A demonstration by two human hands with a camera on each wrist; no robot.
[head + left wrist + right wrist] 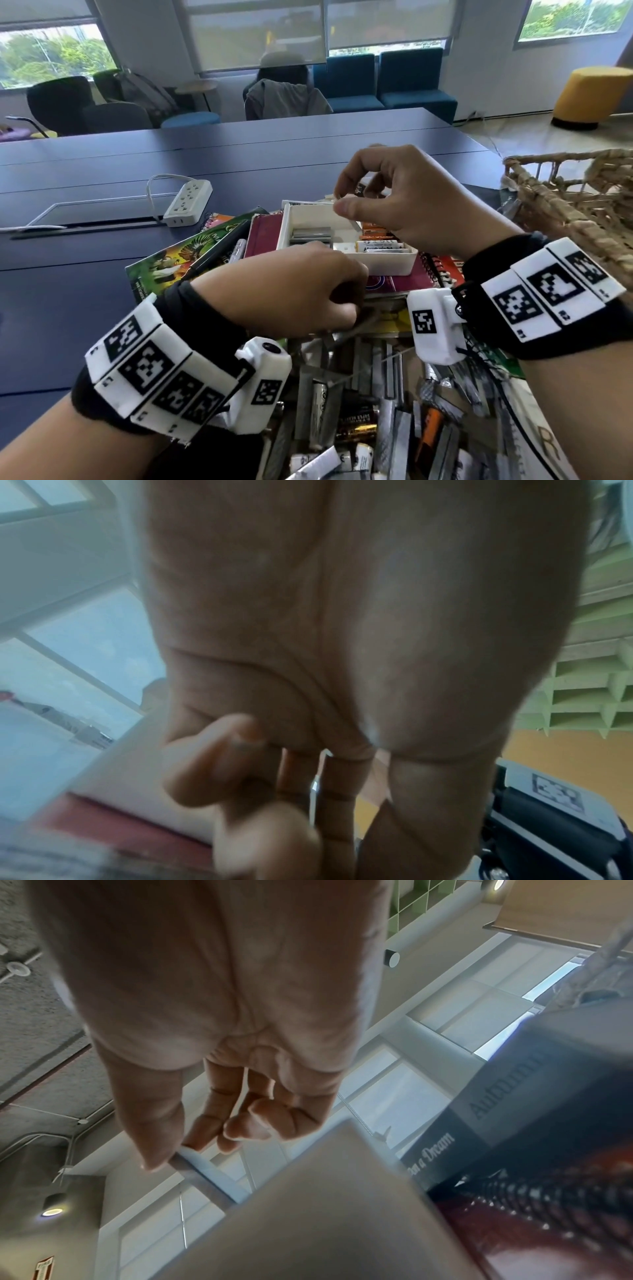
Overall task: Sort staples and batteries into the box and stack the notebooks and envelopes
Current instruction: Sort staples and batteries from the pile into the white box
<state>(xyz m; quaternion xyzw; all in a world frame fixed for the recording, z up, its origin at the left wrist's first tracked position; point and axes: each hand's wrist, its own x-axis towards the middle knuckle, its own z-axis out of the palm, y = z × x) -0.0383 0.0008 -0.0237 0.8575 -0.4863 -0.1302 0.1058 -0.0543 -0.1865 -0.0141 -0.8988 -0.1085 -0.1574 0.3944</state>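
Observation:
A white box [285,228] sits on a maroon spiral notebook [262,236] atop a heap of notebooks. One compartment holds staple strips [311,234], the other batteries [380,246]. My right hand [342,202] hovers over the box's far side, thumb and fingers pinching its far rim [205,1172]. My left hand [356,301] is curled at the box's near edge. It pinches a thin silver staple strip [314,788], which the hand hides in the head view. A loose pile of staples and batteries [359,411] lies close in front of me.
A green picture-cover notebook [191,257] and a pen [219,251] lie left of the box. A wicker basket [582,205] stands at the right. A white power strip [186,202] rests on the dark blue table [85,274] behind the heap.

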